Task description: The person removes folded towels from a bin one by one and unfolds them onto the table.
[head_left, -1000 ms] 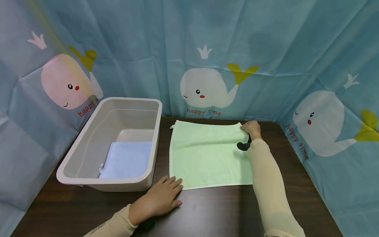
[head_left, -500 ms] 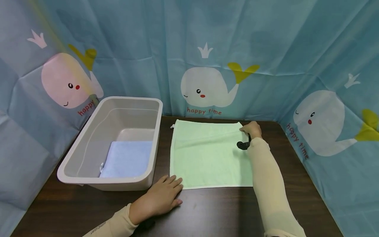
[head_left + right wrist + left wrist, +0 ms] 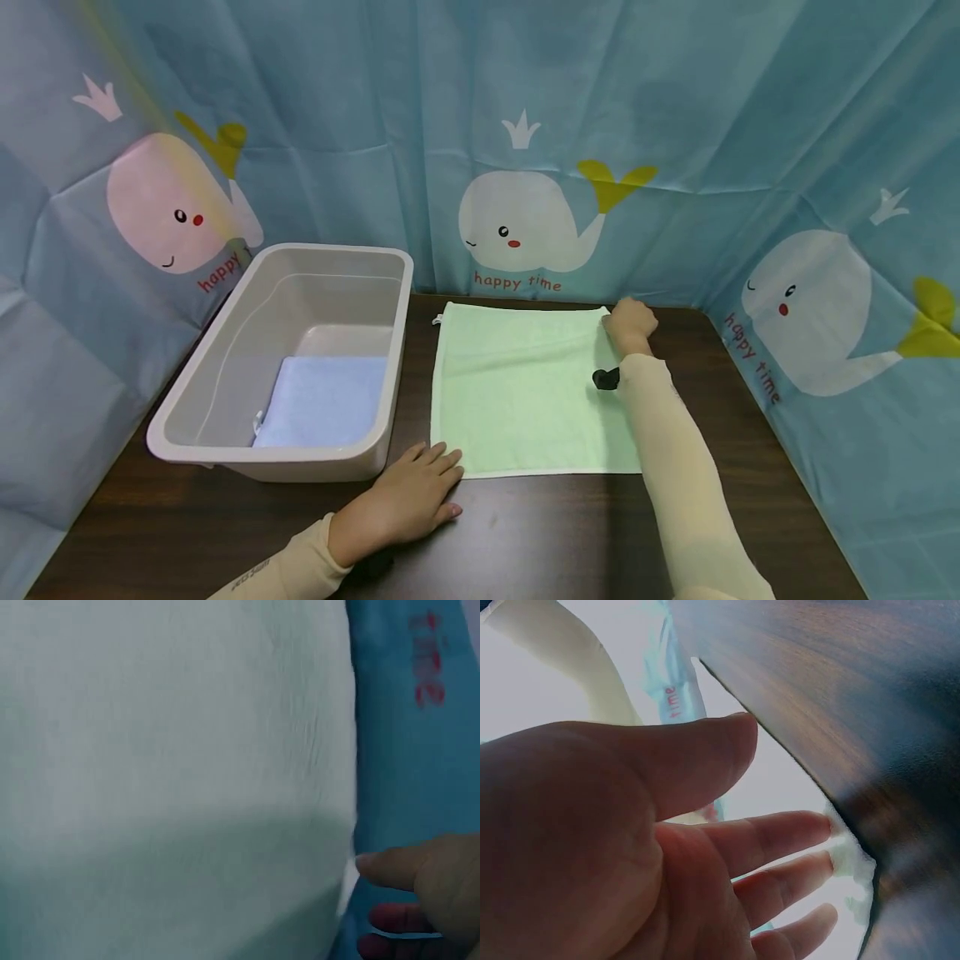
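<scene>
Nearest, at the lower edge of the frame, lies the dark brown wood-grain bench (image 3: 540, 542), with a strip of open room in the lower middle. Just above and left of it, the left hand (image 3: 408, 498) rests palm down with fingers straight and slightly apart, its fingertips on the lower-left corner of the pale green rectangular cloth towel (image 3: 525, 400). The towel lies spread on the bench at the centre of the frame, with faint creases across its upper half.

Left of the towel, across a narrow gap, stands the light grey deep plastic tub (image 3: 243, 454), with the folded light blue cloth (image 3: 326, 400) lying inside; its wall closes off room on that side.

Farther off, the right hand (image 3: 630, 325) is at the towel's upper-right corner, fingers curled under; whether they pinch the cloth or only touch it I cannot tell.

The step in hand looks like holding the towel flat and straightening that far corner; next, I judge, calls for a light pull while the left hand keeps its corner pinned.

The towel's far edge runs close to the blue whale-print fabric curtain (image 3: 337, 125), so room is tight there; on the right, bare bench leaves more.
</scene>
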Demonstrator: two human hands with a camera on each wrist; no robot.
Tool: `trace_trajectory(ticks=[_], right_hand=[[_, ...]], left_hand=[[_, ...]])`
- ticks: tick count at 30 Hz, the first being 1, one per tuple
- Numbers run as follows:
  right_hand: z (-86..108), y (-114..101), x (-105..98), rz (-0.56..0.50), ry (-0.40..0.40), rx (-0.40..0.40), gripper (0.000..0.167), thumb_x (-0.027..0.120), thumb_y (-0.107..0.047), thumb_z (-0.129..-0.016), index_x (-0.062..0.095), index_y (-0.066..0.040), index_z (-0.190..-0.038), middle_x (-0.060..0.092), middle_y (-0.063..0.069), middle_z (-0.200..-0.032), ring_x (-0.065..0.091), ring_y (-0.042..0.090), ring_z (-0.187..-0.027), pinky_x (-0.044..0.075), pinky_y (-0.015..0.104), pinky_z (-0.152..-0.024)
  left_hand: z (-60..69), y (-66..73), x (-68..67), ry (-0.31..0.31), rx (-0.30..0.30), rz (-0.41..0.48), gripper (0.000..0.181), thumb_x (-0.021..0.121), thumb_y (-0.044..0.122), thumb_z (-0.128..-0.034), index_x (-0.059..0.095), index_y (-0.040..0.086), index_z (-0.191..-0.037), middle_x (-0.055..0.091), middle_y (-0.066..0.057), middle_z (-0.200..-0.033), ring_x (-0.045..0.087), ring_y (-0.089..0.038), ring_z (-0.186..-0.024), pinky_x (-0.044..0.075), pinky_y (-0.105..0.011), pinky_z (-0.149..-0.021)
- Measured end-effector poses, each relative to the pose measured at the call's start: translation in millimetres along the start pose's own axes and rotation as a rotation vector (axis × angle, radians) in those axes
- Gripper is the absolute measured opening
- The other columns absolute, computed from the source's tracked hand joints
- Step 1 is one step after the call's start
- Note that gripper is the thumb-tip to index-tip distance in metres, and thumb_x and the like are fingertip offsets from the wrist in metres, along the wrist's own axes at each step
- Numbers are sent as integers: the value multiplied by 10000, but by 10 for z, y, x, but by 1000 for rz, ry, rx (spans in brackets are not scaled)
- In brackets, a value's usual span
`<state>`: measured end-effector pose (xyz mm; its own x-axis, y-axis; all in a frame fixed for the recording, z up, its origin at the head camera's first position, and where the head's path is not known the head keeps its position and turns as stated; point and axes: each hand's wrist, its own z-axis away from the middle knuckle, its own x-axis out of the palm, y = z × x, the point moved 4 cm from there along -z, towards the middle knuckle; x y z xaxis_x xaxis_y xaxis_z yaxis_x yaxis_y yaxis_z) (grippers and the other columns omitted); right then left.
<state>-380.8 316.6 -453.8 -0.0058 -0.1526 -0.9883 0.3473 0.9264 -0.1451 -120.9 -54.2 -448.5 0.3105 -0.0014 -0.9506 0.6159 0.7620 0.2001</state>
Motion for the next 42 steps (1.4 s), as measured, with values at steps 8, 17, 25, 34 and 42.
trace_trajectory(ticks=[8, 17, 25, 34, 42], right_hand=[[273, -999, 121, -233, -287, -546, 215, 660, -291, -949, 709, -85, -984, 647, 47, -883, 559, 176, -757, 488, 343, -685], [640, -1599, 382, -59, -388, -790, 633, 683, -417, -920, 482, -197, -1479, 410, 140, -1535, 365, 371, -1433, 361, 572, -1137], [750, -1629, 484, 5, -421, -759, 751, 630, -491, -935, 323, -212, -1561, 215, 109, -1658, 194, 370, -1533, 253, 628, -1186], [811, -1622, 553, 67, -391, -793, 788, 517, -556, -975, 187, -207, -1599, 97, 118, -1685, 105, 370, -1558, 207, 624, -1209], [829, -1611, 517, 19, -412, -782, 795, 467, -594, -980, 126, -243, -1607, 55, 112, -1690, 60, 344, -1568, 164, 612, -1227]], left_hand=[[5, -6, -11, 16, 0, 2, 534, 620, 426, -940, 580, 116, -1373, 521, -75, -1497, 441, -312, -1427, 352, -518, -1160], [-15, 1, -18, -5, 1, 15, 541, 610, 425, -951, 562, 121, -1395, 497, -69, -1519, 420, -314, -1442, 337, -521, -1171], [-16, 9, -22, -15, -8, 6, 534, 604, 429, -954, 569, 119, -1388, 500, -66, -1516, 419, -308, -1444, 332, -513, -1178], [-6, 3, -6, 3, -6, -11, 524, 607, 434, -949, 582, 120, -1368, 521, -66, -1494, 442, -314, -1423, 347, -515, -1164], [-9, 3, 8, 52, 17, -17, 555, 598, 416, -958, 525, 122, -1423, 478, -77, -1529, 445, -309, -1422, 361, -520, -1148]])
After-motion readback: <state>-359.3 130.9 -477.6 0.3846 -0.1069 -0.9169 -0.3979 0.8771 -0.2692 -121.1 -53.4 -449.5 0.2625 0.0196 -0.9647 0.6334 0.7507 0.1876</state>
